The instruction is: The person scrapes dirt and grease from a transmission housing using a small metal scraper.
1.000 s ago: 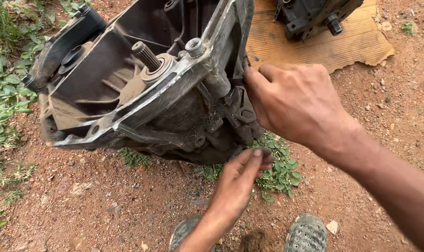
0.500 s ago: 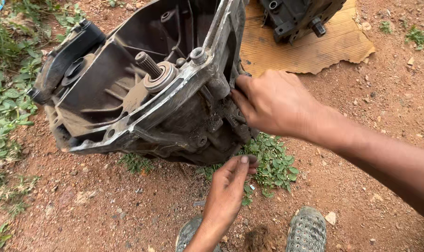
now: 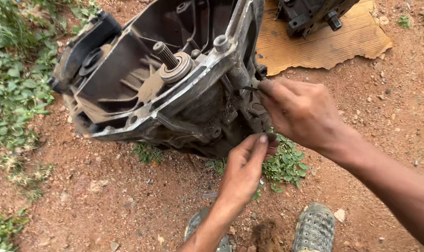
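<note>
Splined shaft (image 3: 166, 54) inside gearbox housing (image 3: 128, 93)

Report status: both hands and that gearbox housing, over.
Right hand pinching a thin dark tool against the gearbox housing side. Left hand fingertips touching its lower edge. Housing tilted on red dirt; nothing blocking.

— What colours are seen on the housing (image 3: 142, 93)?
— Dull grey edges, blackened inside; grime is smeared throughout.
— And around it?
— Reddish-brown soil (image 3: 104, 196); tan ribbed cardboard (image 3: 324, 44); green weeds (image 3: 13, 70); grey dotted shoes (image 3: 314, 228).
</note>
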